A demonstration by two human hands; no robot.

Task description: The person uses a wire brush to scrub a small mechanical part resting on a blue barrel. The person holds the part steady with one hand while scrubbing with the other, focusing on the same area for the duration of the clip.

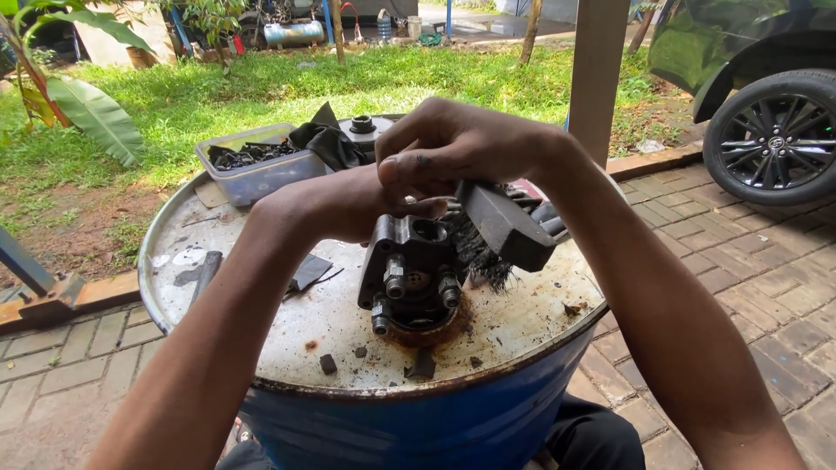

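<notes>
A dark, greasy metal pump body (pixel 409 274) with several small fittings stands on the rusty white top of a blue drum (pixel 331 326). My left hand (pixel 335 204) grips its upper part from the left and steadies it. My right hand (pixel 453 148) comes in from the right and holds a black wire brush (pixel 501 231). The brush bristles press against the right side of the pump body.
A clear plastic tub (pixel 252 165) of dark parts, a black rag (pixel 326 139) and a round metal fitting (pixel 363 126) sit at the drum's far side. Small dark scraps lie on the drum top. A wooden post (pixel 601 70) and a car wheel (pixel 775 135) stand at the right, on brick paving.
</notes>
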